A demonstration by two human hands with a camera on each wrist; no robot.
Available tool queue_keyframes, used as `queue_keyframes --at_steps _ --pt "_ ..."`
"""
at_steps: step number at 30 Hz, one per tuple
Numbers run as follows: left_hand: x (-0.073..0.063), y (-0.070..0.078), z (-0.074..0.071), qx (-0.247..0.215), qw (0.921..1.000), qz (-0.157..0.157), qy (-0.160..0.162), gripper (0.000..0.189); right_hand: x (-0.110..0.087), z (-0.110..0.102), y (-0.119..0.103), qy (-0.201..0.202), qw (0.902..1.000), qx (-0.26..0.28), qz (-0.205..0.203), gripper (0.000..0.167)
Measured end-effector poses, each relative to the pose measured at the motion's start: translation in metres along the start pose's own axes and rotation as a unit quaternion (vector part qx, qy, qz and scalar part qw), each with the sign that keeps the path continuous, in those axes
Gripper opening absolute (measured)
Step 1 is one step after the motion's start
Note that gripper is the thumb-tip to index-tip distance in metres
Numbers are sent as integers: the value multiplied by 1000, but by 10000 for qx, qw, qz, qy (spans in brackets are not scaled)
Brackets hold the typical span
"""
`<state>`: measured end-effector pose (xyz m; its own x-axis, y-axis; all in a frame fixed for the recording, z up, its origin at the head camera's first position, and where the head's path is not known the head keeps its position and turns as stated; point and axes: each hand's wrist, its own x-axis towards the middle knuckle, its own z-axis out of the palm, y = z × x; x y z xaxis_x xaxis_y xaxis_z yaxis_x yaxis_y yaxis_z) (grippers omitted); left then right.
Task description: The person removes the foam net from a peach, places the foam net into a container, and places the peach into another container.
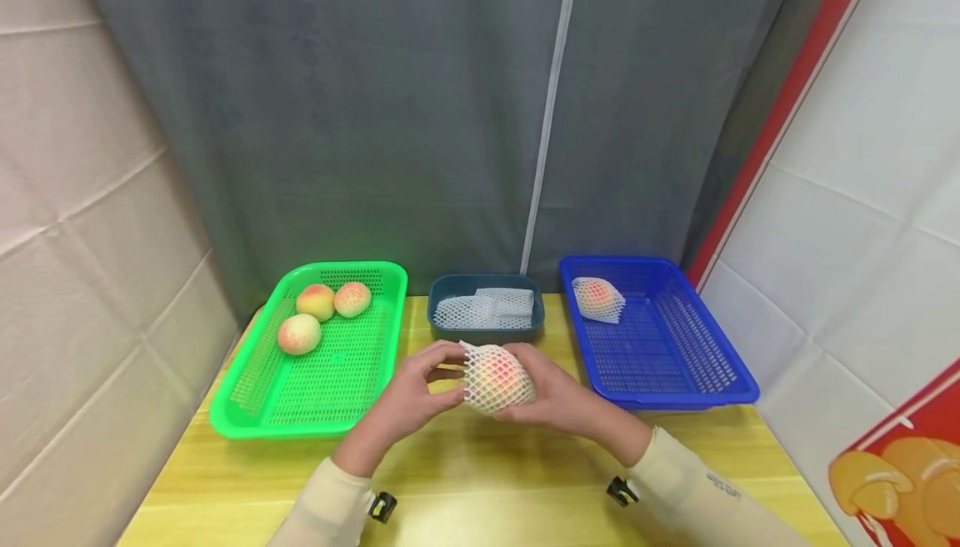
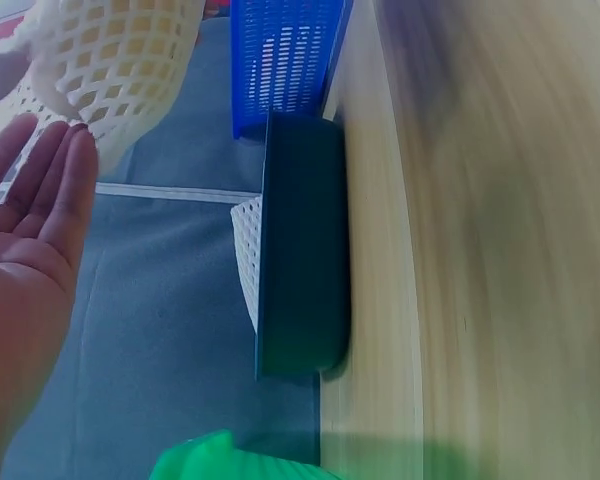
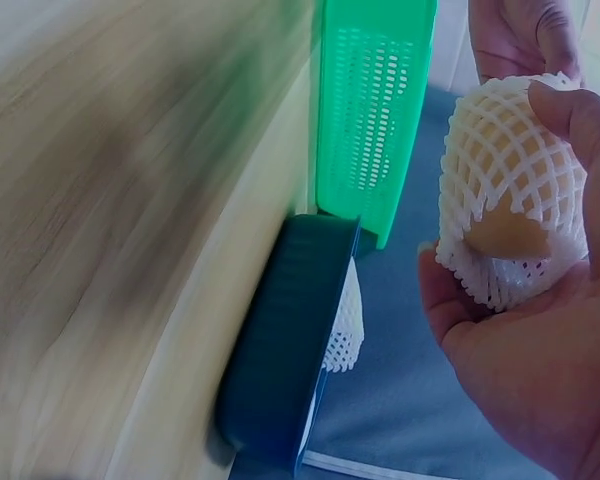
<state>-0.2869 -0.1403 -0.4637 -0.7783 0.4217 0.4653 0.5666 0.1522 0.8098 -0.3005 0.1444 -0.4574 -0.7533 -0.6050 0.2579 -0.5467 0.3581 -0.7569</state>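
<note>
A peach (image 1: 500,370) sits inside a white foam net sleeve (image 1: 480,393), held above the table between both hands. My right hand (image 1: 551,393) grips the netted peach from the right, thumb below and fingers behind it. In the right wrist view, bare peach (image 3: 505,232) shows through the sleeve's open end. My left hand (image 1: 412,393) holds the sleeve's left edge between thumb and fingertips; its fingers (image 2: 65,185) look nearly straight in the left wrist view. Some fingertips of the right hand are hidden behind the fruit.
A green basket (image 1: 307,430) with 3 bare peaches (image 1: 300,334) stands left. Behind the hands, a dark teal tray (image 1: 486,336) holds white foam nets (image 1: 487,308). The blue basket (image 1: 652,401) at right contains one netted peach (image 1: 597,298). A grey curtain (image 1: 360,113) hangs behind.
</note>
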Motion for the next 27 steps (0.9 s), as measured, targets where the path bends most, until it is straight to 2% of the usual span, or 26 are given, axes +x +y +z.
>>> queue_keyframes --at_steps 7,17,23,27 --pt "3 2 3 138 9997 -28 -210 51 1 2 -8 -32 9997 -212 -95 89" --pt "5 3 6 260 9987 -135 -411 57 4 3 -15 -97 9998 -163 -74 88" --pt "6 3 7 500 9970 -176 -569 70 5 5 -20 -101 9996 -119 -215 86" --pt "7 3 7 500 9962 -271 -654 75 6 5 -23 -74 9995 -157 -251 85"
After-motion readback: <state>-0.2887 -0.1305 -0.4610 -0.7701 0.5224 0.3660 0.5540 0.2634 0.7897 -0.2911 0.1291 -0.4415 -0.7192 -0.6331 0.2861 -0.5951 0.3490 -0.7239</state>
